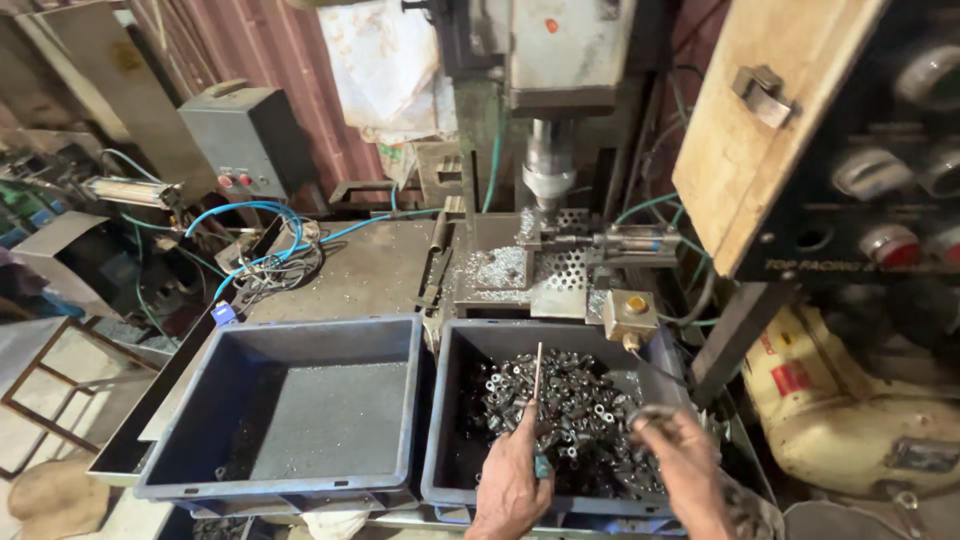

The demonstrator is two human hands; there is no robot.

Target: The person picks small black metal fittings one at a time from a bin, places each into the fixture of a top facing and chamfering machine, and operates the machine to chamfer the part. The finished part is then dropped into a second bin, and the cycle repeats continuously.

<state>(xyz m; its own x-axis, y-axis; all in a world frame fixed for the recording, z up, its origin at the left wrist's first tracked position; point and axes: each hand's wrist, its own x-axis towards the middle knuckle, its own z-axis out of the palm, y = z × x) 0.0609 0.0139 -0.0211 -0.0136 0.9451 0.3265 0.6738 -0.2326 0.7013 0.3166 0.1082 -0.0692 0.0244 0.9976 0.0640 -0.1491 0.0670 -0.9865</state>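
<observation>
Hands over a bin of metal parts
Left hand [512, 478] with fingers closed on a thin rod [538, 372], upright over small metal rings [575, 415]; right hand [685, 462] pinching one ring, inside the right-hand blue bin [445, 420]; left bin [290, 410] beside; drill press [550, 160] beyond.

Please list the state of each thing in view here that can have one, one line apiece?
Left bin: nearly bare inside, only fine debris.
Right bin: partly filled with small metal parts.
Thin rod: upright, pinched in the left hand.
Right hand: fingers curled on a ring-shaped part.
Press ram: raised above the perforated plate.
</observation>
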